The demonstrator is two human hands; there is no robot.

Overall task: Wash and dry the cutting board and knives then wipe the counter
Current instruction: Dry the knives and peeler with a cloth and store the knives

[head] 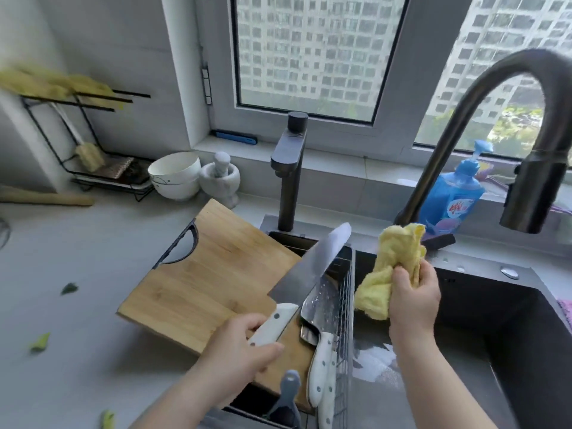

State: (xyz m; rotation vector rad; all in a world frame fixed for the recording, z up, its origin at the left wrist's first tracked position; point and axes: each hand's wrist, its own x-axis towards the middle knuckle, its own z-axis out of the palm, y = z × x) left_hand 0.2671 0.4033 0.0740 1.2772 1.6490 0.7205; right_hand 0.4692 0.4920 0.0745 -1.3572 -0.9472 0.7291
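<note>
My left hand (244,345) grips the white handle of a broad cleaver (309,267), blade raised and pointing up to the right over the sink's edge. To its right, my right hand (413,295) holds a crumpled yellow cloth (391,264), apart from the blade. The wooden cutting board (210,274) lies tilted, partly on the counter and partly over the sink's left rim. Two other white-handled knives (320,351) lie in a wire rack (345,305) beside the board.
A dark sink (495,335) fills the right, with a tall curved faucet (483,97) and a second square tap (288,168) behind. A blue soap bottle (455,193), white bowls (175,174) and a mortar (221,178) stand at the back. Green scraps (40,342) dot the grey counter (77,274).
</note>
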